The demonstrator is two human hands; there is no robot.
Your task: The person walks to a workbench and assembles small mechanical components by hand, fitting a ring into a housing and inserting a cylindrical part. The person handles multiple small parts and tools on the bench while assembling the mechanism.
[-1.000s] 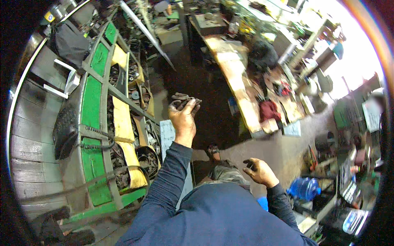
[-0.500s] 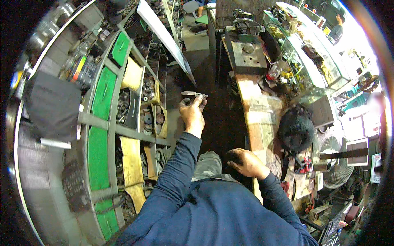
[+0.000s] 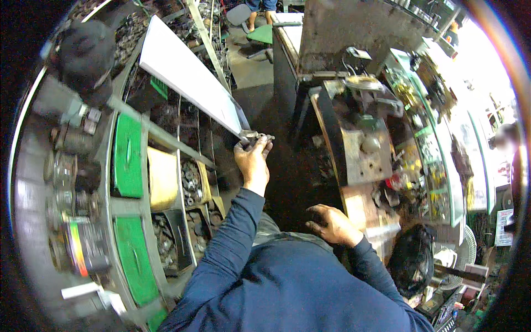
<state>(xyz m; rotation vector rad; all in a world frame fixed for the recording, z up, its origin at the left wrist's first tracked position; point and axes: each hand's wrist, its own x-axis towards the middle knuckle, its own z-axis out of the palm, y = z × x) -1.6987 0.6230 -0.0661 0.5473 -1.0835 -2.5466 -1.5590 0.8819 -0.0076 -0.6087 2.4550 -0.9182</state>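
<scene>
My left hand (image 3: pixel 254 164) is raised in front of me, with thumb and fingers pinched on a small grey metal part (image 3: pixel 258 135). Several short arms or lugs stick out of this part; its exact kind cannot be made out. Lower and to the right, my right hand (image 3: pixel 335 226) hangs near the workbench edge, fingers loosely bent and thumb apart. Nothing shows in it, and its fingertips are blackened. Just beyond the metal part is the lower end of a long white panel (image 3: pixel 185 74).
Left stands a rack with green drawers (image 3: pixel 133 257) and open bins of metal parts (image 3: pixel 192 182). Along the right runs a workbench with a metal block (image 3: pixel 362 160), glass cases (image 3: pixel 440 191) and a black rounded object (image 3: pixel 412 260). Far ahead, a person's legs (image 3: pixel 260 11) show near a green seat (image 3: pixel 261 34).
The view has shifted forward along the aisle, so rack and workbench sit lower in it. My left hand still grips the metal part, now near the white panel's end. My right hand stays low.
</scene>
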